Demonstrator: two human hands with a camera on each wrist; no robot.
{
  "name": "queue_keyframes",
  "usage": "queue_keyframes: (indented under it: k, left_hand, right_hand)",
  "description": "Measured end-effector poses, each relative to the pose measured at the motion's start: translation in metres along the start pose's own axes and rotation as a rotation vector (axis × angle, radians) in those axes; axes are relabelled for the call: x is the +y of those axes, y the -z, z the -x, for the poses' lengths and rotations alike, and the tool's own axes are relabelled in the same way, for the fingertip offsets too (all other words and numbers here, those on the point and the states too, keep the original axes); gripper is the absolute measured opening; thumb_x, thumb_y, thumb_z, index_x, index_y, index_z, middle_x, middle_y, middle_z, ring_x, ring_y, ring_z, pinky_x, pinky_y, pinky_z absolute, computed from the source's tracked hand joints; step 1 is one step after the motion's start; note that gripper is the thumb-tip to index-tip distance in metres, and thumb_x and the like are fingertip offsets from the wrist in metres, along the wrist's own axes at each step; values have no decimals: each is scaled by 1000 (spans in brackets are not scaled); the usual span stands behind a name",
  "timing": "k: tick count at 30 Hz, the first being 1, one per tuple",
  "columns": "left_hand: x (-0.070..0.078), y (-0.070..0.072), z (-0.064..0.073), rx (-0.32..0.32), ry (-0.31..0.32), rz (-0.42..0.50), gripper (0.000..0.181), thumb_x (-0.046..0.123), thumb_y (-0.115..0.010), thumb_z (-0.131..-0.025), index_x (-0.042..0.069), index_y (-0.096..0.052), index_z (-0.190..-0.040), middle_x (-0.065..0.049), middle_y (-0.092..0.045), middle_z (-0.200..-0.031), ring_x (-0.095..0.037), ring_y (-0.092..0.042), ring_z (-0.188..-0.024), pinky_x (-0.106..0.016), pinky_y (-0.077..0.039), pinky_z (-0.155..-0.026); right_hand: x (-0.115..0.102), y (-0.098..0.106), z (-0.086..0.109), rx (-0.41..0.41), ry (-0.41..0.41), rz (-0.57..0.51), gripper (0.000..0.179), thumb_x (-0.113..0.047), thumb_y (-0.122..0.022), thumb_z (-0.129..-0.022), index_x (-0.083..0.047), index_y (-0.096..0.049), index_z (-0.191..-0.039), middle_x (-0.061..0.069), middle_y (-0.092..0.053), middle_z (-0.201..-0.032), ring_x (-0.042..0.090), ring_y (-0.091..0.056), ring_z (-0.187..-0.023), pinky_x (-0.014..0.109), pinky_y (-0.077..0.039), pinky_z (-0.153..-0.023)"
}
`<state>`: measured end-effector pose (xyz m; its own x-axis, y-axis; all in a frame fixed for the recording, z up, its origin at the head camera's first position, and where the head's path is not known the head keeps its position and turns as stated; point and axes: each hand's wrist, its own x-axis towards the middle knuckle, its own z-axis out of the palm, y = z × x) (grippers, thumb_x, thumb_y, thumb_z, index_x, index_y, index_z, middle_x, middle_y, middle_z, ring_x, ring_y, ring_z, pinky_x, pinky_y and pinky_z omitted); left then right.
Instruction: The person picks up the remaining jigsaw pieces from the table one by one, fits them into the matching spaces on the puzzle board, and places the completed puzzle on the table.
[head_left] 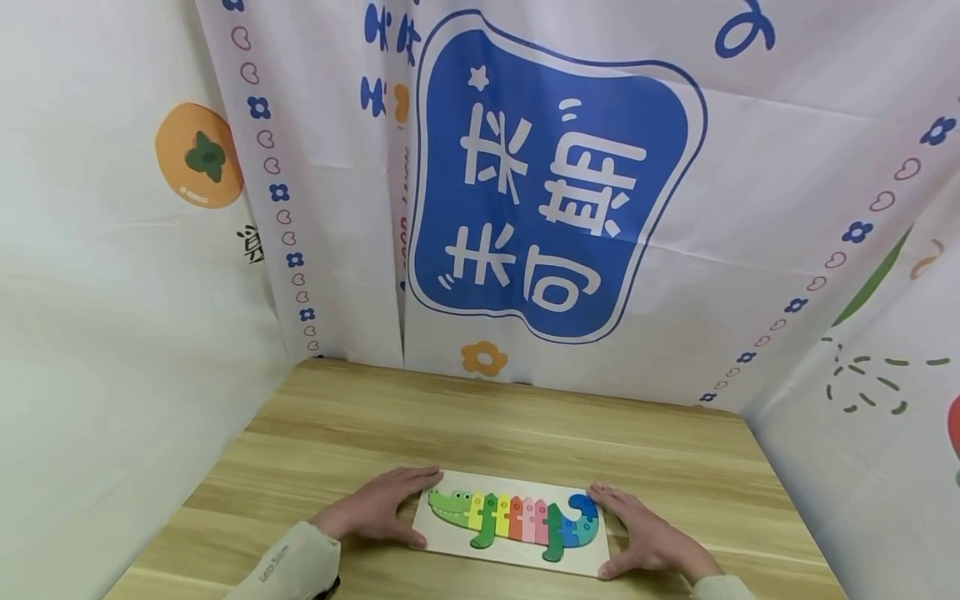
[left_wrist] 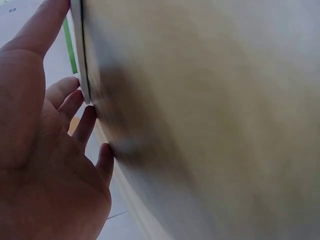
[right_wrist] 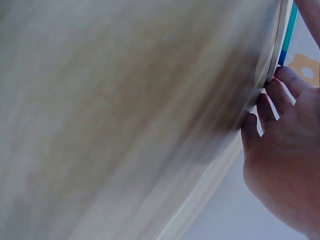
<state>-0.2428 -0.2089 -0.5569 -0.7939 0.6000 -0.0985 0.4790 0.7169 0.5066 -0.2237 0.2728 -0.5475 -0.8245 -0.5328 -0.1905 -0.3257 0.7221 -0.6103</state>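
A pale wooden puzzle board lies flat on the table, filled with a crocodile puzzle in coloured pieces. Its green head points left and its blue tail curls at the right. At the board's left end my left hand holds the short side, thumb at the near corner and fingers at the far one. My right hand holds the opposite end in the same spread way. In the left wrist view, fingertips touch the tabletop beside the board's edge. The right wrist view shows the board's other edge by the fingers.
The wood-grain table extends behind and to both sides of the board. White printed cloth walls enclose it at the back, left and right. A large blue sign with white characters is printed on the back cloth.
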Motion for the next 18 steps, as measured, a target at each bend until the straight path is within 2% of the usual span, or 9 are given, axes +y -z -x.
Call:
queue_keyframes:
  k: [5, 12, 18]
  left_hand:
    - [0, 0, 0, -6, 6, -5, 101, 66, -79, -81, 22, -38, -162, 2, -34, -169, -35, -36, -152, -63, -31, -121]
    - [3, 1, 2, 1, -19, -40, 100, 64, -79, -81, 18, -39, -161, -2, -36, -168, -36, -39, -150, -63, -33, -119]
    - [8, 4, 3, -2, -8, -10, 100, 60, -81, -82, 17, -39, -161, -5, -36, -168, -38, -38, -150, -64, -33, -119]
  right_hand:
    - [-1, 1, -1, -3, -3, -5, 114, -43, -94, -72, -7, -34, -162, 22, -30, -168, 55, -23, -152, 80, -26, -112]
    - [1, 0, -1, -6, -14, 3, 115, -45, -94, -71, -8, -34, -162, 22, -30, -168, 55, -24, -151, 79, -27, -112]
    - [-1, 1, 0, -4, -21, 0, 114, -44, -94, -72, -10, -34, -162, 21, -30, -168, 57, -24, -151, 81, -27, -110]
